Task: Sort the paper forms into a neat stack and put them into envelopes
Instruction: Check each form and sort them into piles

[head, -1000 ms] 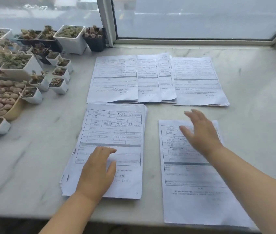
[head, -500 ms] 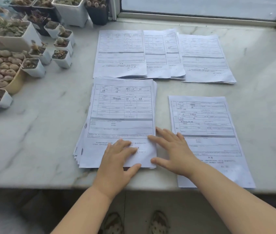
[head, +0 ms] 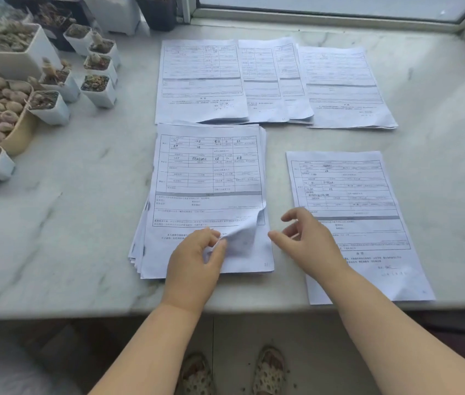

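While the left hand [head: 197,258] pinches the near right corner of the top sheet [head: 211,195] and curls it up off the thick stack [head: 140,252], the right hand [head: 308,240] hovers just right of that corner, fingers loosely curled and holding nothing, probably ready to take the sheet once it is separated. The stack lies near the table [head: 54,223] edge, left of a single form [head: 353,209]; three more piles of forms [head: 277,81] sit in a row at the far side by the window. Small plant pots [head: 94,89] crowd the far left. Half a second ago both hands lay flat on the stack's near edge and the corner was down; now it is lifted. No envelopes are visible.
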`<state>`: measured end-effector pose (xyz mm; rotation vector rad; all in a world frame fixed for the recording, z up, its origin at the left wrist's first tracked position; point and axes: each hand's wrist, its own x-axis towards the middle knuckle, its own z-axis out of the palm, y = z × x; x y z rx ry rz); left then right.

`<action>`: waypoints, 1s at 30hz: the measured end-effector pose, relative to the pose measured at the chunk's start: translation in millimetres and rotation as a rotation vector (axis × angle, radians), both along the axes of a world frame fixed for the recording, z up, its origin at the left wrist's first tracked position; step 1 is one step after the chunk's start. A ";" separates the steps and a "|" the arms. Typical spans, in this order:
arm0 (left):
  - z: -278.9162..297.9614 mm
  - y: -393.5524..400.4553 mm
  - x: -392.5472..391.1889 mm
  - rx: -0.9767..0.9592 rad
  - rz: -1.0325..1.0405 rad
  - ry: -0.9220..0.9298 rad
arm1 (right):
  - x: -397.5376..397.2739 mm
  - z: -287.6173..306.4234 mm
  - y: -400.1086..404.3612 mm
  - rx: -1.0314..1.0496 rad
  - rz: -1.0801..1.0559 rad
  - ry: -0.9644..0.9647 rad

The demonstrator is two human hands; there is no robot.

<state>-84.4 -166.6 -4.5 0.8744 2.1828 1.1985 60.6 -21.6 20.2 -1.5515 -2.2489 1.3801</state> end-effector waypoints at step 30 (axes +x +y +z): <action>-2.8 4.1 -16.9 -0.031 -0.107 -0.036 | -6.5 1.5 -8.2 -0.469 -0.036 0.279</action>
